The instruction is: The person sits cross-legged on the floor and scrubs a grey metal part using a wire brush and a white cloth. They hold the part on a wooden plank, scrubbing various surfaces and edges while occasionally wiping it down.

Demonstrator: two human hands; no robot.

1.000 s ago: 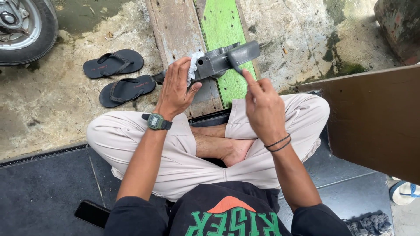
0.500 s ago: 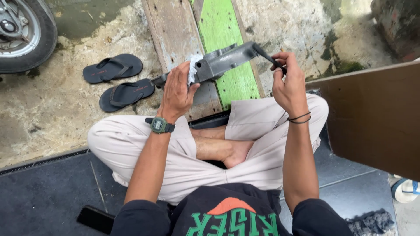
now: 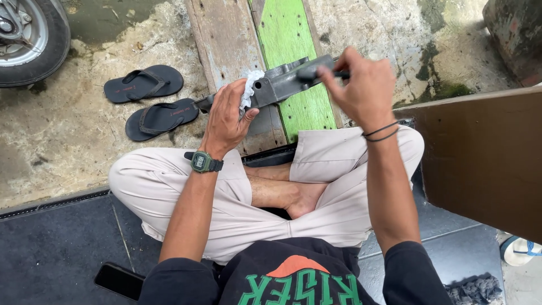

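Both hands are working: my left hand (image 3: 226,116) is gripping the grey metal part (image 3: 282,82) (white rag (image 3: 247,90) underneath), right fingers (image 3: 333,70) pinching a dark tool (image 3: 324,73), best kept steady.

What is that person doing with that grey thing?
A person sits cross-legged on a dark floor and holds up a long grey metal part. The left hand grips one end of it through a white cloth. The right hand pinches a small dark tool against the other end. Beyond lie a green plank, a worn wooden board and a pair of dark flip-flops on rough concrete.
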